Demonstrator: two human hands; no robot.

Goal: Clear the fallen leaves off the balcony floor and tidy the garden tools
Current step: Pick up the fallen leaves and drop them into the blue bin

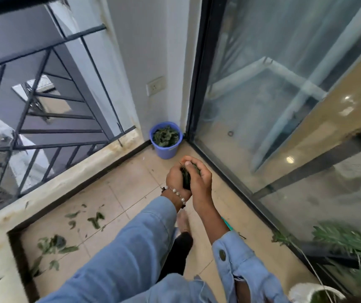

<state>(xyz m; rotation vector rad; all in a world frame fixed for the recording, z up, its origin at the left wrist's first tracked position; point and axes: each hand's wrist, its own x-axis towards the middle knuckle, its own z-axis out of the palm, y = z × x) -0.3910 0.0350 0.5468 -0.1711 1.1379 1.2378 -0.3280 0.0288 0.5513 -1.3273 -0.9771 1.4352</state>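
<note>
Currently both my hands, left hand (pixel 176 179) and right hand (pixel 198 179), are cupped shut around a dark green, crumpled clump of leaves (pixel 186 179), above the tiled floor (pixel 131 193). Ahead, a blue bucket (pixel 166 149) in the corner holds similar leaves. More loose leaves (pixel 55 243), blurred, lie scattered near the ledge.

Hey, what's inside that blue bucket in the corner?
The blue bucket holds a pile of green leaves, filling it close to the rim. Whatever lies beneath the leaves, and the bucket's bottom, is covered.
</note>
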